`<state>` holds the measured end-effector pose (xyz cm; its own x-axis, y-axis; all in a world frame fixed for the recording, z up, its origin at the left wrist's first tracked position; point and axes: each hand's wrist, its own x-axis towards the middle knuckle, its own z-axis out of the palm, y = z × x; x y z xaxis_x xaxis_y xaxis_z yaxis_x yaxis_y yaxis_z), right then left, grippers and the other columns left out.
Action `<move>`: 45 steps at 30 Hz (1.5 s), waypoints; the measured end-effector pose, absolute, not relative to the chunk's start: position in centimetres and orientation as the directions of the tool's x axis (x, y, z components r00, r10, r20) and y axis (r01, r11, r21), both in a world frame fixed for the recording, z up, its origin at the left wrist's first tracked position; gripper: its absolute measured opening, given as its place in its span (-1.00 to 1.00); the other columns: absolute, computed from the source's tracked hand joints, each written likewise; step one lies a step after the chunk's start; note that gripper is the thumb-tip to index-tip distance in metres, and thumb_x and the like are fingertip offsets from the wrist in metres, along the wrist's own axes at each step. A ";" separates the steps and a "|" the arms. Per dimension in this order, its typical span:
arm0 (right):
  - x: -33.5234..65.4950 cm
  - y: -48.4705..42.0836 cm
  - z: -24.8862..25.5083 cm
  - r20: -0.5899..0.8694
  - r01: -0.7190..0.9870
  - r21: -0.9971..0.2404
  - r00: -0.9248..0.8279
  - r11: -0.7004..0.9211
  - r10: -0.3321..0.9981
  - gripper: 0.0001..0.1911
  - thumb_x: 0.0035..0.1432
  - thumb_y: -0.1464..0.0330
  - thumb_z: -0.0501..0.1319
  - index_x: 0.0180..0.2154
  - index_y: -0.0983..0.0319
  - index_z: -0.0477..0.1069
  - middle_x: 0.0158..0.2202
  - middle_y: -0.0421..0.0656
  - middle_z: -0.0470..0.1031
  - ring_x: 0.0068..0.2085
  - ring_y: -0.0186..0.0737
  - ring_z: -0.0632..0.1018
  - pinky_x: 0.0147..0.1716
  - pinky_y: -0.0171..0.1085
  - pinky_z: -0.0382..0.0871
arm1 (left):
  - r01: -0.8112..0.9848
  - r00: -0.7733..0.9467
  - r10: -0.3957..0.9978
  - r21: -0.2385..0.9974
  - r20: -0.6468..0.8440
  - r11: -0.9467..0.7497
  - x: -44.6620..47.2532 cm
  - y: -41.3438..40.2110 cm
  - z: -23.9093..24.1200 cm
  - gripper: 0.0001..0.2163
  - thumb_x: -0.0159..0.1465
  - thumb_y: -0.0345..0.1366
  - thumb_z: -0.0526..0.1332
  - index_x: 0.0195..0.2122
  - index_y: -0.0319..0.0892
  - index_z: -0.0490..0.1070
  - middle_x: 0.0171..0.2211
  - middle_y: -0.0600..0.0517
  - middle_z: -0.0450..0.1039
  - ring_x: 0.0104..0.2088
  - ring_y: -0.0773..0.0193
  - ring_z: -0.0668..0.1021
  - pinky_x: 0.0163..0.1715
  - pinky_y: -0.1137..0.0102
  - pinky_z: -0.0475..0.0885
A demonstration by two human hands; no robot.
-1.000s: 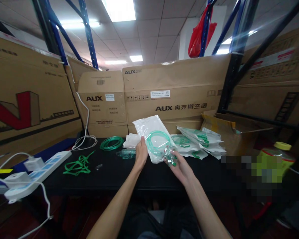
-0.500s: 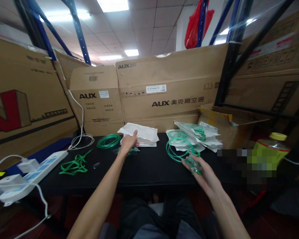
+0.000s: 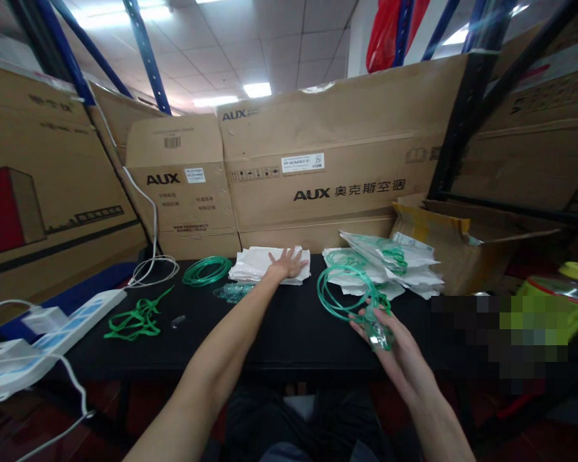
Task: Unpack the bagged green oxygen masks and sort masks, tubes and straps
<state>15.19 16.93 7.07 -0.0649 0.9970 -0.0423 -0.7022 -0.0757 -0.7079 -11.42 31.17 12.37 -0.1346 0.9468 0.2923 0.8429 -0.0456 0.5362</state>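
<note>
My left hand [image 3: 286, 264] lies with its fingers spread on a stack of white paper-and-film pouches [image 3: 253, 263] at the back of the black table. Clear greenish plastic parts [image 3: 234, 292] lie just in front of that stack. Farther right, my right hand [image 3: 390, 337] is closed round a clear green oxygen mask [image 3: 379, 335]. A loop of green tubing [image 3: 325, 301] lies on the table beside the mask. Behind it, several pouches with green tubing inside [image 3: 388, 260] are piled up.
A coil of green tubing [image 3: 207, 271], tangled green straps [image 3: 137, 319] and a small clear piece [image 3: 178, 321] lie on the left. A white power strip [image 3: 72, 333] stands at the left edge. Cardboard boxes [image 3: 337, 147] wall the back; an open carton [image 3: 462, 250] and a yellow-capped bottle [image 3: 568, 295] are right.
My left hand has moved right across the white pouches and its fingers have spread flat. The top pouch, raised before, now lies lower. My right hand still holds the mask.
</note>
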 end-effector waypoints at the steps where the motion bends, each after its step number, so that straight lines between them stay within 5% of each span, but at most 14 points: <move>1: 15.2 16.9 7.0 -0.041 -0.692 -0.718 -0.065 -0.074 0.997 -0.69 -0.04 0.29 0.53 -0.22 0.19 0.60 -0.25 -0.18 0.64 -0.17 -0.09 0.66 0.01 0.00 0.60 | 0.841 -0.157 0.947 0.541 0.280 -0.020 -11.2 32.0 11.5 -0.67 0.39 -0.19 0.26 0.13 -0.17 0.42 0.17 -0.13 0.41 0.10 0.03 0.52 0.08 0.03 0.48; 5: 15.2 16.7 6.7 -0.060 -0.677 -0.732 -0.058 -0.083 0.997 -0.68 -0.05 0.25 0.53 -0.22 0.18 0.61 -0.23 -0.15 0.64 -0.13 -0.04 0.66 -0.03 -0.01 0.63 | 0.848 -0.228 0.954 0.522 0.196 0.095 -10.7 34.2 9.1 -0.63 0.38 -0.13 0.26 0.15 -0.15 0.43 0.25 -0.15 0.36 0.22 -0.04 0.43 0.22 -0.09 0.33; 11: 15.1 16.6 7.1 -0.069 -0.682 -0.727 -0.045 -0.081 0.997 -0.70 -0.03 0.25 0.53 -0.23 0.18 0.61 -0.24 -0.14 0.63 -0.13 -0.08 0.65 -0.05 -0.05 0.64 | 0.931 -0.178 0.984 0.329 0.024 0.160 -11.6 35.1 11.5 -0.41 0.37 0.13 0.13 0.33 -0.05 0.27 0.45 -0.17 0.08 0.43 -0.25 0.09 0.31 -0.37 -0.20; 19: 14.9 16.6 6.9 -0.052 -0.669 -0.739 -0.060 -0.079 0.997 -0.68 -0.02 0.25 0.53 -0.21 0.22 0.63 -0.21 -0.13 0.66 -0.12 -0.04 0.67 -0.07 -0.09 0.66 | 0.962 -0.268 0.960 0.032 -0.080 0.271 -19.7 31.4 15.7 -0.59 0.39 -0.16 0.25 0.22 -0.16 0.35 0.26 -0.16 0.32 0.18 -0.03 0.45 0.16 -0.07 0.39; 26: 15.2 16.8 6.4 -0.069 -0.625 -0.774 -0.075 -0.101 0.995 -0.68 0.00 0.26 0.53 -0.18 0.20 0.63 -0.15 -0.12 0.69 -0.08 -0.03 0.68 0.00 -0.09 0.64 | 0.896 -0.444 0.895 -0.027 -0.038 0.444 -22.2 30.5 13.7 -0.38 0.29 0.18 0.18 0.28 -0.03 0.37 0.47 -0.21 -0.01 0.43 -0.42 0.00 0.23 -0.49 -0.12; 31: 15.3 16.8 6.3 -0.080 -0.604 -0.790 -0.062 -0.101 0.995 -0.65 -0.02 0.25 0.54 -0.17 0.21 0.64 -0.11 -0.09 0.68 -0.08 -0.05 0.68 0.01 -0.09 0.63 | 0.839 -0.544 0.839 0.013 0.016 0.544 -22.3 30.5 13.0 -0.18 0.23 0.29 0.15 0.36 -0.18 0.25 0.44 -0.41 -0.03 0.38 -0.58 0.06 0.13 -0.50 0.11; 37: 15.2 16.9 6.3 -0.090 -0.602 -0.793 -0.043 -0.098 0.995 -0.62 -0.12 0.23 0.57 -0.23 0.23 0.66 -0.16 -0.07 0.68 -0.09 -0.03 0.67 -0.05 -0.12 0.66 | 0.838 -0.544 0.832 0.009 0.108 0.546 -22.3 29.8 12.9 -0.57 0.40 -0.12 0.24 0.22 -0.18 0.34 0.20 -0.17 0.38 0.11 -0.01 0.51 0.07 -0.02 0.48; 45: 15.0 16.4 7.0 -0.080 -0.589 -0.801 -0.070 -0.106 0.994 -0.66 0.02 0.24 0.52 -0.17 0.23 0.63 -0.15 -0.12 0.69 -0.07 -0.09 0.67 0.03 -0.12 0.62 | 0.892 -0.415 0.890 -0.108 0.190 0.439 -22.4 30.0 12.8 -0.64 0.40 -0.18 0.25 0.16 -0.20 0.39 0.12 -0.14 0.43 0.02 0.07 0.55 -0.02 0.07 0.53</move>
<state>14.98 16.39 6.97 -0.0700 0.9944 -0.0796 -0.5891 -0.1056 -0.8011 -22.35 30.03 12.79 -0.4147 0.8900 0.1897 0.8921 0.4387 -0.1079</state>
